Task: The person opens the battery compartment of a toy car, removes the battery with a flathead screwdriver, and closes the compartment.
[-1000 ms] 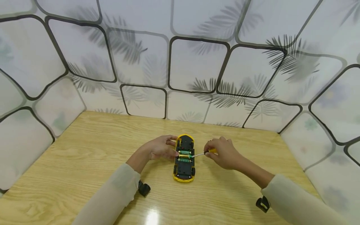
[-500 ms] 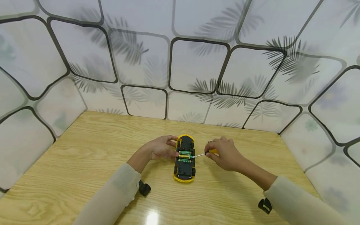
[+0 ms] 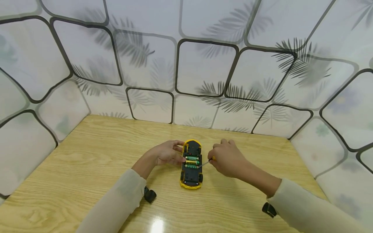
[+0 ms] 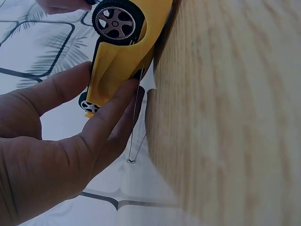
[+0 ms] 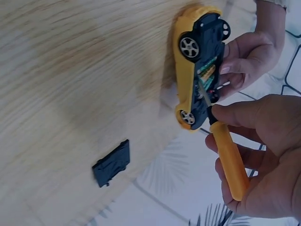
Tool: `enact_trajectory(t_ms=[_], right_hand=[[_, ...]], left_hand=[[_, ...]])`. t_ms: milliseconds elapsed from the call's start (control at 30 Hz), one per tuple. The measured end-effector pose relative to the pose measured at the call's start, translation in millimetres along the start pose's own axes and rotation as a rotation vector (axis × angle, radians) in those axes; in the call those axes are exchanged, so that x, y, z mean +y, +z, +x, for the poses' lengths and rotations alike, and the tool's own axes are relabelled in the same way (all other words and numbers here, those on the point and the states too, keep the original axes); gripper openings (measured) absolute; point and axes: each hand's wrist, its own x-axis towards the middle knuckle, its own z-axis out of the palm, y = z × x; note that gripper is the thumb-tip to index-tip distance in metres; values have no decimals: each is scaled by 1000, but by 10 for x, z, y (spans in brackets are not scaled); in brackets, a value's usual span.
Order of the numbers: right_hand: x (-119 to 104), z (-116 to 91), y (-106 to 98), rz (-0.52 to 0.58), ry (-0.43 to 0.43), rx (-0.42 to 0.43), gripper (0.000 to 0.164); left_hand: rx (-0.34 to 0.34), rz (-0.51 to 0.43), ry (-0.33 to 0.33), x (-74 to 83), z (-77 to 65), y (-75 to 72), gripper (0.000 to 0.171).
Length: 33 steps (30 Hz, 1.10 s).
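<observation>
A yellow toy car (image 3: 191, 178) lies wheels up on the table, its black underside showing three green-and-gold batteries (image 3: 192, 158) in an uncovered compartment. My left hand (image 3: 168, 153) grips the car's left side, thumb at the compartment edge and fingers along the yellow body (image 4: 113, 66). In my right hand (image 3: 228, 160) is a screwdriver with a yellow handle (image 5: 229, 157), held between thumb and fingers. Its metal shaft (image 3: 205, 163) slants into the compartment, the tip at the right end of the battery nearest me.
A black battery cover (image 5: 112, 163) lies on the wooden table (image 3: 116, 142) in the right wrist view. Patterned white panels (image 3: 151, 106) rise along the back and sides. A thin wire loop (image 4: 131, 161) hangs in the left wrist view.
My right hand has shifted left, and the screwdriver tip has gone from the middle battery's right end to the one nearest me. The left hand and the car stay in place.
</observation>
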Motion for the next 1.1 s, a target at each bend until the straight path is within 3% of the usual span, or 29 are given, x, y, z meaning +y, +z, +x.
enact_trajectory(t_ms=[400, 600, 867, 1100], right_hand=[[-231, 231, -155, -221, -22, -136, 22], [-289, 289, -165, -300, -19, -169, 16], [-288, 302, -150, -287, -28, -144, 22], [-93, 194, -66, -100, -1, -96, 17]], left_hand=[[0, -10, -5, 4, 12, 6, 79], [3, 2, -7, 1, 13, -3, 79], [5, 16, -5, 3, 16, -9, 78], [4, 22, -7, 5, 14, 1, 78]])
